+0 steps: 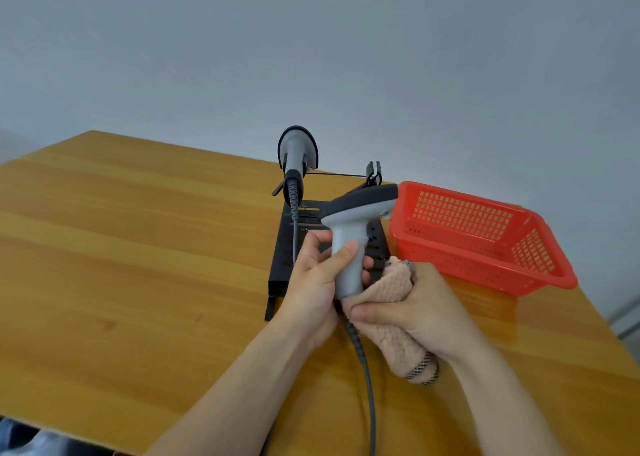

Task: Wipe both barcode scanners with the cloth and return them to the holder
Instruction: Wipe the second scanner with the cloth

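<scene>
My left hand grips the handle of a grey barcode scanner, held upright above the black holder with its head pointing right. A bunched pink cloth is held in my right hand and pressed against the lower end of that handle. The scanner's grey cable hangs down toward me. A second grey scanner sits in the holder's left cradle at the back, head up. The right cradle stands bare.
A red plastic basket sits right of the holder, close to my right hand. The wooden table stretches wide to the left; its near edge runs along the bottom left. A grey wall rises behind.
</scene>
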